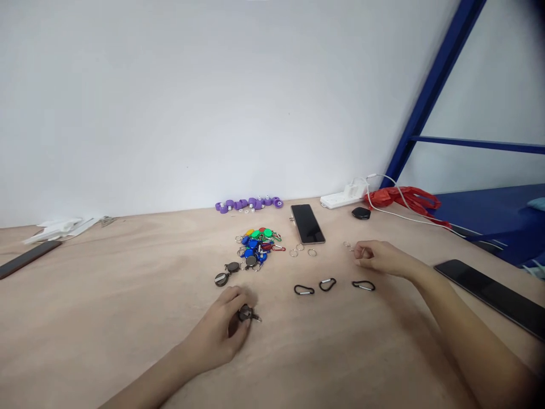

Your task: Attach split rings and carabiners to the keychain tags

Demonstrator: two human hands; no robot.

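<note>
My left hand [223, 329] is closed around a dark retractable badge reel [246, 312], with a small metal end sticking out to the right. My right hand [378, 258] pinches at a thin split key ring on the table, mostly covered by the fingertips; another key ring [347, 244] lies just left of it. Several more key rings [312, 253] lie further left. Black carabiners [327, 284] form a row between my hands. Beyond my left hand are two dark reels [221, 279] and a pile of blue, green, red and yellow reels [253, 243].
A phone [308, 223] lies behind the rings, with purple round parts [251, 203] along the wall. On the right are a power strip [342, 197], a red bag [400, 197], a black gadget [361, 213] and a dark slab [489, 292]. White papers [59, 228] lie far left.
</note>
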